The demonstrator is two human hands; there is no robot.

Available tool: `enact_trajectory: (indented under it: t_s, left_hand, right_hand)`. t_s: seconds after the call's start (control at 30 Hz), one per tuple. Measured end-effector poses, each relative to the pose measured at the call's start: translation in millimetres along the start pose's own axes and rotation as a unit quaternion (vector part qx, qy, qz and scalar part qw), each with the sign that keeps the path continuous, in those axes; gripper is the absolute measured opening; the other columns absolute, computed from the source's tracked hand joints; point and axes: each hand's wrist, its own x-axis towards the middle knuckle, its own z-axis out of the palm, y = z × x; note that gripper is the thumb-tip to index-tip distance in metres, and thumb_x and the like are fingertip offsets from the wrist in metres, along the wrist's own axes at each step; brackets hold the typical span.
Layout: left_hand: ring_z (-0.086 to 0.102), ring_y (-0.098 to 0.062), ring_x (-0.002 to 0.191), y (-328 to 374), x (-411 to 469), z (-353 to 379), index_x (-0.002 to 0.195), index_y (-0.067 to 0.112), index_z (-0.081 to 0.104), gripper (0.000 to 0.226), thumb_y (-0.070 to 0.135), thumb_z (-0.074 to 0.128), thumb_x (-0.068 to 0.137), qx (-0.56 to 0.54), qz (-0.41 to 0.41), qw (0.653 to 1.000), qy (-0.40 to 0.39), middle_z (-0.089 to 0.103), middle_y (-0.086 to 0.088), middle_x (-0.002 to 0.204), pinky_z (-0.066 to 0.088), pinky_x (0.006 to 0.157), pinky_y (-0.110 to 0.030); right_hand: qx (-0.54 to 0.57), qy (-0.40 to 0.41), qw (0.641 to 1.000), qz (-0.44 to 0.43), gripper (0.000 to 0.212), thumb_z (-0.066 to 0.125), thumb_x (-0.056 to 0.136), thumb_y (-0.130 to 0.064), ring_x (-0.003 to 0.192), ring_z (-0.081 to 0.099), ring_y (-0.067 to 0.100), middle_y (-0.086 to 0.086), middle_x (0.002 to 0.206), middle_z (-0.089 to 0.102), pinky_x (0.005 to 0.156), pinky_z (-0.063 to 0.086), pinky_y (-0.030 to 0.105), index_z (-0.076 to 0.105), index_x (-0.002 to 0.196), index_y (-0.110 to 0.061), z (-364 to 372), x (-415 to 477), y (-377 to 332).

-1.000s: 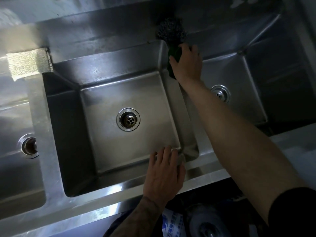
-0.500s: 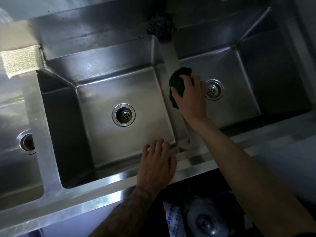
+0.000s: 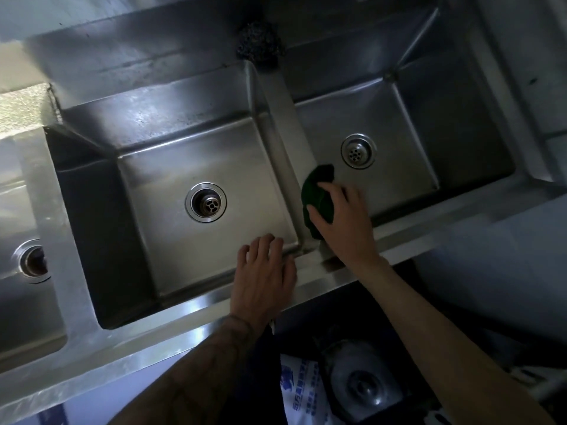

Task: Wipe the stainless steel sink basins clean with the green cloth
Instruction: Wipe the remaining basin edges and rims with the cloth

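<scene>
A stainless steel sink unit fills the view, with a middle basin (image 3: 251, 154) and a right basin (image 3: 408, 124) split by a narrow steel divider (image 3: 285, 118). My right hand (image 3: 343, 222) grips the dark green cloth (image 3: 317, 191) and presses it against the near end of the divider, on the right basin's side. My left hand (image 3: 264, 277) rests flat on the sink's front rim (image 3: 171, 326), fingers reaching over the middle basin's near right corner. Each of those two basins has a round drain, the middle drain (image 3: 206, 202) and the right drain (image 3: 358, 150).
A dark steel-wool scourer (image 3: 259, 46) sits on the back ledge above the divider. A yellowish sponge (image 3: 23, 108) lies at the back left. A third basin (image 3: 18, 228) with its drain is at the far left. Below the rim are a printed bag (image 3: 302, 391) and a metal pot (image 3: 362, 381).
My right hand has dragged the green cloth along the divider from the back ledge toward the front rim. My left hand has stayed on the front rim.
</scene>
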Motion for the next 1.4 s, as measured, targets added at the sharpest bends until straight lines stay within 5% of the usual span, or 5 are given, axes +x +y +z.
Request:
enact_trajectory:
  t_s: [0.27,0.77,0.97,1.13,1.4]
  left_hand:
    - [0.058,-0.033,0.113,-18.0,-17.6,-12.1,0.121,0.010,0.064,0.035,0.033,0.045,0.101,-0.017,0.022,0.999,0.021,0.063,-0.010,0.127,0.045,0.100,-0.049]
    - [0.059,-0.042,0.110,-129.8,-98.5,-49.7,0.116,0.007,0.059,0.030,0.031,0.047,0.104,0.090,0.050,0.995,-0.004,0.061,-0.017,0.123,0.047,0.094,-0.053]
    - [0.043,-0.033,0.134,-136.6,-97.4,-45.6,0.133,0.015,0.055,0.062,0.041,0.002,0.112,0.154,0.055,0.979,-0.120,0.049,-0.008,0.146,0.030,0.109,-0.047]
    - [0.057,-0.031,0.116,-132.3,-97.7,-45.0,0.125,0.013,0.059,0.038,0.040,0.037,0.109,0.065,0.019,0.997,-0.023,0.061,-0.006,0.127,0.042,0.102,-0.047]
    - [0.058,-0.031,0.111,-132.8,-97.2,-43.0,0.123,0.012,0.060,0.037,0.038,0.040,0.106,0.047,0.021,0.999,-0.001,0.062,-0.007,0.121,0.043,0.099,-0.048]
  right_hand:
    - [-0.032,0.102,0.987,0.124,0.043,0.074,0.084,-0.040,0.109,0.051,0.029,0.010,0.115,0.056,0.093,0.050,0.048,0.063,0.116,-0.012,0.6,-78.8,5.1]
    - [-0.051,0.136,0.982,0.122,0.041,0.073,0.086,-0.043,0.099,0.050,0.023,0.006,0.114,0.059,0.085,0.034,0.025,0.068,0.116,-0.017,54.0,-130.9,-85.2]
    - [-0.075,0.095,0.992,0.038,0.043,0.071,0.090,-0.042,0.099,0.050,0.022,0.007,0.116,0.058,0.087,0.048,0.034,0.067,0.124,-0.016,56.7,-138.0,-79.0]
    - [-0.088,0.184,0.964,0.169,0.044,0.068,0.090,-0.043,0.100,0.051,0.029,0.013,0.114,0.057,0.092,0.048,0.046,0.066,0.120,-0.012,51.0,-121.4,-72.8]
    - [-0.051,0.099,0.994,0.020,0.044,0.070,0.091,-0.041,0.102,0.051,0.026,0.009,0.118,0.057,0.088,0.049,0.041,0.066,0.128,-0.017,76.1,-147.1,-93.6]
